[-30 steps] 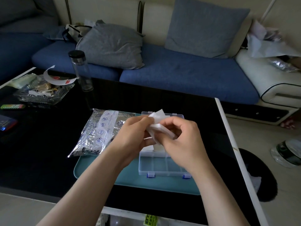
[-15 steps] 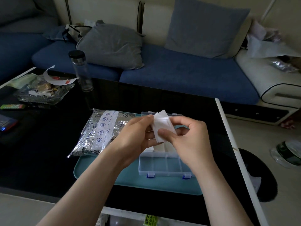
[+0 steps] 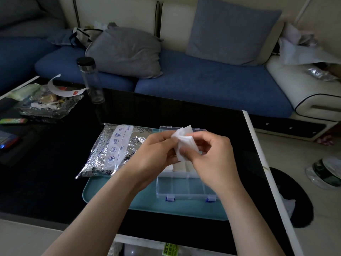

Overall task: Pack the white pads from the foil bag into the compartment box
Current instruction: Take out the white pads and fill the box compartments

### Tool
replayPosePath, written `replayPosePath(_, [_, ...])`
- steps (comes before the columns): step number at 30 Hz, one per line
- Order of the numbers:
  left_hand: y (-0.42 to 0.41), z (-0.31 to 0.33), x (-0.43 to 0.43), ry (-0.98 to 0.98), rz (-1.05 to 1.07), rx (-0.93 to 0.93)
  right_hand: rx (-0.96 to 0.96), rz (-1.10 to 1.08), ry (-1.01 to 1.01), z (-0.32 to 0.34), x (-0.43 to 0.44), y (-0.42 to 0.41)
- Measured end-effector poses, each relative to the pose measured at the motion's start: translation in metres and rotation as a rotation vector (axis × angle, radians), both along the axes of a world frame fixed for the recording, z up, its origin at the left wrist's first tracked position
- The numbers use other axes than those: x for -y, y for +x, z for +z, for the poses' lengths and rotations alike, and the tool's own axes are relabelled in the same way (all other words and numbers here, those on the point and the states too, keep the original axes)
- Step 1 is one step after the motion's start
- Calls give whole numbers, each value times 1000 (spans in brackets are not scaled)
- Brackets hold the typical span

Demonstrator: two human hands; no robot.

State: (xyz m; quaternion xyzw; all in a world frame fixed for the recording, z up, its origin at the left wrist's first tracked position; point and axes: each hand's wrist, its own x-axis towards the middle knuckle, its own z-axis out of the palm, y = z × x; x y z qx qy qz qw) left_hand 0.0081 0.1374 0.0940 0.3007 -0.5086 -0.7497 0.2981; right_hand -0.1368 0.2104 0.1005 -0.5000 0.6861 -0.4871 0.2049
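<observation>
A white pad (image 3: 183, 143) is held above the clear compartment box (image 3: 186, 189), partly folded. My left hand (image 3: 156, 156) pinches its left side and my right hand (image 3: 212, 156) pinches its lower right part. The box stands open on a teal mat (image 3: 147, 206), its near row of compartments bare. White pads (image 3: 180, 166) show in the row behind, mostly hidden by my hands. The silver foil bag (image 3: 114, 150) lies flat to the left of the box, half on the mat.
A black table (image 3: 46, 172) carries a clear bottle (image 3: 90, 80) with a black cap, a glass tray (image 3: 46, 106) of scraps and small items at the far left. A blue sofa (image 3: 203, 84) with grey cushions runs behind. The table's white right edge (image 3: 258, 154) borders the floor.
Both hands have kept the pad above the box and worked it between the fingers; it now looks more folded and crumpled than before. My right hand shifted a little to the right.
</observation>
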Motion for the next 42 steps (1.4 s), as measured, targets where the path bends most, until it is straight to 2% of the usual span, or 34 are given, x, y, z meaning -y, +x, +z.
replayPosePath(7, [0,-3,4,3,105,36,219,70,81,4,-5,-10])
replayPosePath(13, [-2,-3,4,21,129,28,267,7,60,6,-6,-14])
replayPosePath(18, [-6,-6,5,-5,60,37,275,9,58,5,-5,-12])
replayPosePath(24, [-6,-8,9,-112,59,113,216,36,73,5,-7,-18])
replayPosePath(34, [-11,-10,12,-72,60,162,-199,-7,6,-5,-1,-18])
replayPosePath(38, [-14,-12,14,-54,87,140,-209,-28,-54,-6,1,-18])
replayPosePath(42, [-16,-12,18,-35,119,139,-124,-32,-60,-6,4,-22])
